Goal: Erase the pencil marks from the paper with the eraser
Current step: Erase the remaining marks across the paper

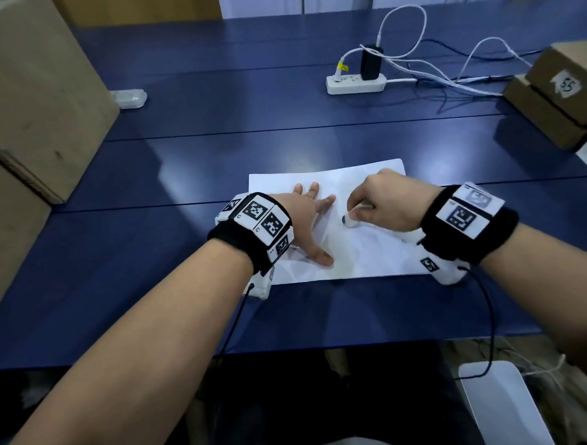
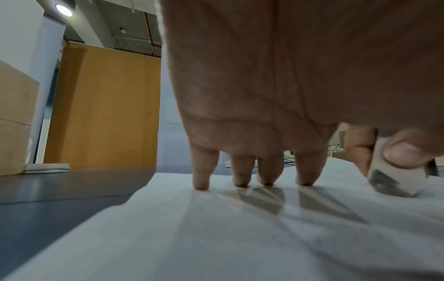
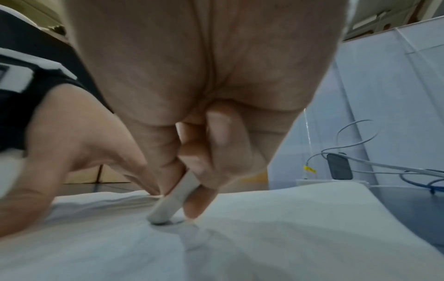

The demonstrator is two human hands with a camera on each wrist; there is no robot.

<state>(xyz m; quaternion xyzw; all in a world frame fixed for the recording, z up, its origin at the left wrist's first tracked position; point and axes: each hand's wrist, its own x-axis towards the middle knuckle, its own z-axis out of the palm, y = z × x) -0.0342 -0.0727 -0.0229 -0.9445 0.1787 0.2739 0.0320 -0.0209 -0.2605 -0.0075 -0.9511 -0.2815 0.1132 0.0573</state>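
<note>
Right hand point(image 1: 383, 201) grip pinches eraser point(image 1: 350, 220), tip on paper point(image 1: 371, 252) mid-tabletop point(image 1: 182, 166). Left hand point(image 1: 305, 215) flat, pinning sheet (thin, wrinkles easily; keep pinning near the rub).

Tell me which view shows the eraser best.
The left wrist view: the eraser is close and sharp, its graphite-darkened tip on the paper, pinched by the right hand. The right wrist view shows it blurred; the head view shows only its small tip.
</note>
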